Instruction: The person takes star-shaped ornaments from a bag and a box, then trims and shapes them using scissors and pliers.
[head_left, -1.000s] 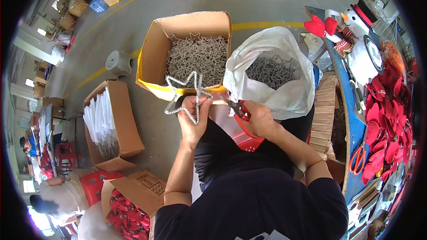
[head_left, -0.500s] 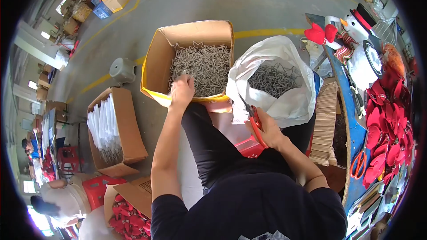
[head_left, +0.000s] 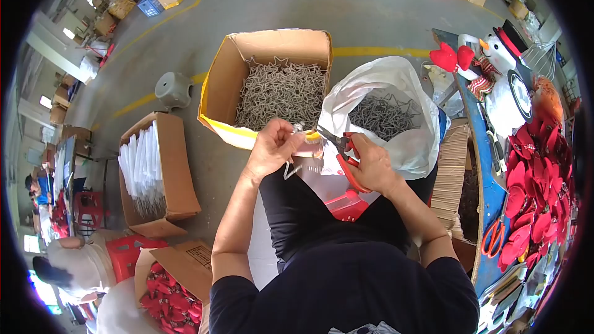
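Note:
My left hand (head_left: 272, 148) is closed on a silvery wire piece (head_left: 291, 170), partly hidden by the fingers, at the near edge of a cardboard box (head_left: 213, 96) filled with grey wire stars (head_left: 281, 96). My right hand (head_left: 373, 164) grips red-handled pliers or cutters (head_left: 349, 170), whose dark jaws point left towards the fingertips of my left hand. Right of the box, a white plastic bag (head_left: 408, 148) holds darker wire stars (head_left: 383, 116). A red tray (head_left: 348, 204) lies between my legs.
At the left are a box of white sticks (head_left: 176, 167), a grey stool (head_left: 173, 90) and a box of red pieces (head_left: 192, 260). On the right, a blue table (head_left: 486, 195) bears a snowman (head_left: 504, 80), scissors (head_left: 494, 237) and red pieces (head_left: 538, 192). A person (head_left: 80, 263) sits lower left.
The star seen in my left hand a second ago is gone from it. That hand reached into the box, then came back to the cutters with a wire piece. My right hand has kept hold of the cutters.

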Demonstrator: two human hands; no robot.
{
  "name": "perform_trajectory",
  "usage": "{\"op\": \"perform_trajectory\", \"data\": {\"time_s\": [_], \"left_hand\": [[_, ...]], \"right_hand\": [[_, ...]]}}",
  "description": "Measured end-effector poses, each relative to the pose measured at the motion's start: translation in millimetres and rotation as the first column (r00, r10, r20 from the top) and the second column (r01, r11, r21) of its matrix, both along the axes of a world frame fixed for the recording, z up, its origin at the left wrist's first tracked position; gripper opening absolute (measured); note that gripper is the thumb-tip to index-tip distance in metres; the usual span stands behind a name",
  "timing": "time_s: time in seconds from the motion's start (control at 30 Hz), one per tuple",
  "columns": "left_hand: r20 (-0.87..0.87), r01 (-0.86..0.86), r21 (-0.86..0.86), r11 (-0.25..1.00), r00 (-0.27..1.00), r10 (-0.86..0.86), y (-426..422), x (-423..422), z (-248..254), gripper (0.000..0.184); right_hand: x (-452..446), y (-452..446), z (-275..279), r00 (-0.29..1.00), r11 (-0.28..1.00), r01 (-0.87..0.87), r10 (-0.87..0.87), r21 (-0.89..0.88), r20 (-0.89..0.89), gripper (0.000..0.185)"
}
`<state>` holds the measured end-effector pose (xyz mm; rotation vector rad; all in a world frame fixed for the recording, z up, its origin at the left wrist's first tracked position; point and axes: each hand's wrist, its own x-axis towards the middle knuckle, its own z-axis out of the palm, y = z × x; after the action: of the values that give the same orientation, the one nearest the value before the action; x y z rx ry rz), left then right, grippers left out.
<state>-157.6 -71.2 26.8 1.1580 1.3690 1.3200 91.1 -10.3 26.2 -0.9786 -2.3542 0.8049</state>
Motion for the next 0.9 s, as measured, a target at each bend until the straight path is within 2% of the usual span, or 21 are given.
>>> {"op": "perform_trajectory", "data": {"time_s": [0.1,0.17,0.3,0.57,0.77,0.9], "left_hand": [[0.07,0.094,-0.028,0.995,0.993,-0.092,-6,-4,4,0.019],[0.092,0.153,0.028,0.988,0.984,-0.155,-9,-8,-3,0.022],[0.141,0.213,0.13,0.968,0.963,-0.231,-10,-6,-14,0.027],[0.204,0.288,0.124,0.95,0.929,-0.308,-12,1,-12,0.021],[0.194,0.307,0.084,0.948,0.928,-0.318,-13,4,-8,0.018],[0.207,0.306,0.015,0.952,0.93,-0.303,-14,5,-3,0.015]], "right_hand": [[3,4,8,0.999,0.999,-0.031,0.03,0.025,0.042,0.04],[6,6,20,0.993,0.997,-0.059,0.055,0.042,0.103,0.04],[11,11,18,0.99,0.989,-0.123,0.116,0.086,0.079,0.038],[9,6,17,0.987,0.979,-0.159,0.158,0.127,0.02,0.032],[8,2,14,0.989,0.986,-0.148,0.148,0.074,0.005,0.026],[9,-1,16,0.989,0.976,-0.142,0.146,-0.162,0.011,0.028]]}}
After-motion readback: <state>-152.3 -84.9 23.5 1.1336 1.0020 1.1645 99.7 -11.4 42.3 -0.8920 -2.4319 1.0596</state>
